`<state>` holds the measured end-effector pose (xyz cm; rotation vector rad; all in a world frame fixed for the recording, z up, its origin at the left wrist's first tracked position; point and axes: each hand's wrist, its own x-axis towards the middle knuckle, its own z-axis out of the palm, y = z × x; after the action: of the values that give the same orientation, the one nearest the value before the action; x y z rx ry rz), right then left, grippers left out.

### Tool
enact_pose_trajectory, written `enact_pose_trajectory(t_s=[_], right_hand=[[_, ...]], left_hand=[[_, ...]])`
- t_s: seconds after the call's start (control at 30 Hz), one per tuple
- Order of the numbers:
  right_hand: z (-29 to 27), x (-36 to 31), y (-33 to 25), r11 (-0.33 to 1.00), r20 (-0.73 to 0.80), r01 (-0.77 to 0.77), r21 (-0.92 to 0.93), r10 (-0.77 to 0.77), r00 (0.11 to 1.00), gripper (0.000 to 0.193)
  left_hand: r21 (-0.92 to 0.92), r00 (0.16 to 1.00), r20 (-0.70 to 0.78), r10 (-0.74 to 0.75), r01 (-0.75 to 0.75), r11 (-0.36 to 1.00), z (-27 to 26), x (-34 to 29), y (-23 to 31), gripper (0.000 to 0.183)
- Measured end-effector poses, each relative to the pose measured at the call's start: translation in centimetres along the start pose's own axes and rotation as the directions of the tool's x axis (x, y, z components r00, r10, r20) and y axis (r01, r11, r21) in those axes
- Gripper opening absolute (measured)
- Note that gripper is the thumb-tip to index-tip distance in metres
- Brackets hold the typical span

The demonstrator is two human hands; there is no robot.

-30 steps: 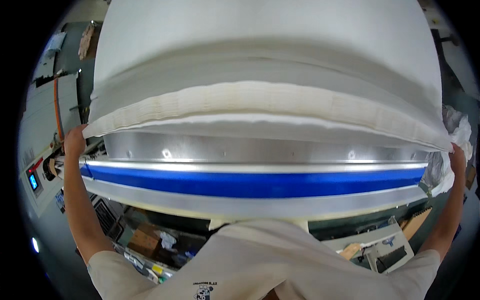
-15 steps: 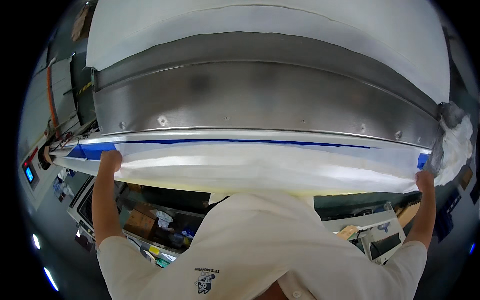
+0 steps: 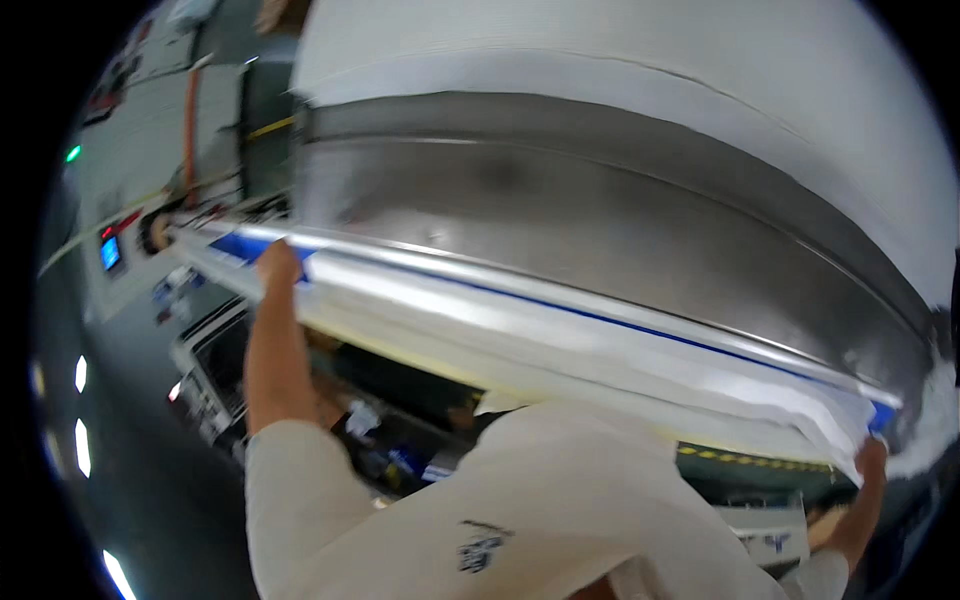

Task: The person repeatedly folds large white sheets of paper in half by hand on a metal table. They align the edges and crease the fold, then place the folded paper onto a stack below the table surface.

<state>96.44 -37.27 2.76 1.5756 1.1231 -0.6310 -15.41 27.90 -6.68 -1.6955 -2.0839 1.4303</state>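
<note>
A long white fabric sheet (image 3: 560, 335) stretches across in front of me, over a blue strip (image 3: 480, 285) that shows along its far side. At the sheet's left end my left hand (image 3: 280, 264) is closed on its edge, beside a wider bare patch of the blue. My right hand (image 3: 871, 458) grips the sheet's right end, low at the right. Folds run lengthwise through the cloth, and it bunches somewhat near the right hand. Motion blurs the fingers of both hands.
Beyond the sheet rises a curved metal panel (image 3: 560, 210), with wide white material (image 3: 680, 60) above it. To the left are a control box with a small lit screen (image 3: 110, 252) and an orange upright pipe (image 3: 191, 130). A cluttered shelf (image 3: 385, 450) sits below the sheet.
The whole view has tilted, with the left side higher and the right side lower. Both hands keep hold of the sheet, which shows more folds toward the right.
</note>
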Motion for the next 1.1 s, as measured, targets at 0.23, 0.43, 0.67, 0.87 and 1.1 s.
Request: enact_pose_trajectory(t_s=[0.23, 0.43, 0.67, 0.87, 1.1], right_hand=[[-9.3, 0.8, -8.5, 0.965, 0.193, -0.239, 0.111, 0.215, 0.957, 0.028], [-11.7, 0.8, -7.8, 0.888, 0.04, -0.446, 0.112, 0.445, 0.895, 0.017], [-7.8, 0.2, -7.5, 0.645, 0.049, -0.739, 0.195, 0.746, 0.664, 0.02], [-9.2, 0.9, -11.8, 0.612, 0.165, -0.674, 0.414, 0.678, 0.716, 0.026], [-12.3, 1.3, -15.9, 0.423, 0.206, -0.59, 0.688, 0.666, 0.717, 0.025]], left_hand=[[-0.06, 0.977, -0.154, 0.145, -0.156, 0.986, -1.5, -3.1, -2.4, 0.033], [-0.007, 0.943, -0.217, 0.251, -0.259, 0.966, -3.0, -4.5, 1.3, 0.026], [0.021, 0.933, -0.235, 0.272, -0.275, 0.961, -3.7, -1.6, 1.8, 0.028], [-0.187, 0.897, -0.371, 0.239, -0.325, 0.927, -3.4, -2.8, 4.9, 0.03], [-0.401, 0.684, -0.668, 0.294, -0.663, 0.632, -7.9, -15.6, 17.2, 0.031]])
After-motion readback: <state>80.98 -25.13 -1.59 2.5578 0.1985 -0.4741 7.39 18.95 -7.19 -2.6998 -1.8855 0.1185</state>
